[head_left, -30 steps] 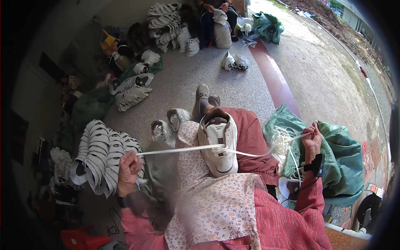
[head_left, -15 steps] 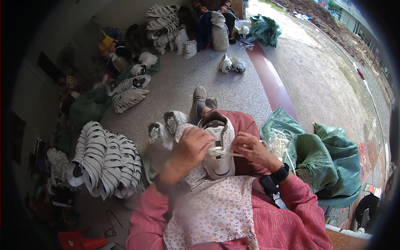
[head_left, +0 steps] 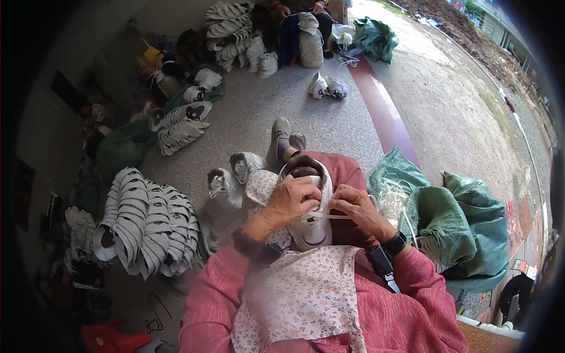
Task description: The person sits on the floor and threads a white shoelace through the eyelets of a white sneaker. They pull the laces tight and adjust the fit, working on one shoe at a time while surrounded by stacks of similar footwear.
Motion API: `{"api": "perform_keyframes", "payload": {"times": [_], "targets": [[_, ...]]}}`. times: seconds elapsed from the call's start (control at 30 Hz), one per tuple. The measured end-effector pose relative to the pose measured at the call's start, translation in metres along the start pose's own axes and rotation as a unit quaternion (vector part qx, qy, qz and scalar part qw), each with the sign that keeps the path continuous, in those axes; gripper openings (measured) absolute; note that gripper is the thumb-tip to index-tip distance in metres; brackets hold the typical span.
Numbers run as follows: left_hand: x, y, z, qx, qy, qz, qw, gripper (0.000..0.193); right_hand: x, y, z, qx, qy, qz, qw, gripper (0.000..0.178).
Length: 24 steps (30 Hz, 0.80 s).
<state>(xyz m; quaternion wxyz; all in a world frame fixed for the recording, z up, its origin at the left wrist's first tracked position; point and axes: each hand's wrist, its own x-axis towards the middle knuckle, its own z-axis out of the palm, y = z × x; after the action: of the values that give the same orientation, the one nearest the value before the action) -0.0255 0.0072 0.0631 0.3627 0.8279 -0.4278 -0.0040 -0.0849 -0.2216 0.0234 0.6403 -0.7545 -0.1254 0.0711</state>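
A white sneaker [head_left: 310,233] rests on my lap, its toe toward me and its dark-lined collar away from me. My left hand [head_left: 292,201] lies across the sneaker's tongue and lace holes, fingers bent and pressed together; what its fingertips hold is hidden. On the sneaker's right side, my right hand [head_left: 355,207] is closed in a pinch on a flat white shoelace [head_left: 331,216]. This lace runs over the lower lace holes. Under the sneaker are a flowered apron [head_left: 300,282] and my reddish trousers [head_left: 347,172].
Stacked white shoe uppers [head_left: 147,220] stand at left, near a laced pair of shoes [head_left: 225,183]. Green sacks [head_left: 471,235] at right stand beside a bundle of white laces [head_left: 393,197]. Another pair [head_left: 327,87] sits ahead on the floor, before a seated person [head_left: 303,7].
My left hand has moved right and slightly down onto the sneaker's lace area, its fingers now bent in. My right hand stays beside the sneaker with the shoelace.
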Motion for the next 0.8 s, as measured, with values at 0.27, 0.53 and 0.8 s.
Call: {"api": "perform_keyframes", "payload": {"times": [0.27,0.53,0.8], "targets": [[0.003,0.001,0.002,-0.005,-0.016,-0.003,1.0,0.011,0.007,-0.018,-0.003,-0.219,-0.023,-0.088,0.972,0.022],[0.001,-0.002,0.001,0.017,-0.031,0.008,0.999,0.013,0.042,-0.043,-0.025,-0.309,-0.117,-0.203,0.922,0.041],[0.002,0.003,0.007,0.022,-0.008,-0.031,0.999,0.01,0.042,-0.016,-0.029,-0.248,-0.096,-0.257,0.929,0.033]]}}
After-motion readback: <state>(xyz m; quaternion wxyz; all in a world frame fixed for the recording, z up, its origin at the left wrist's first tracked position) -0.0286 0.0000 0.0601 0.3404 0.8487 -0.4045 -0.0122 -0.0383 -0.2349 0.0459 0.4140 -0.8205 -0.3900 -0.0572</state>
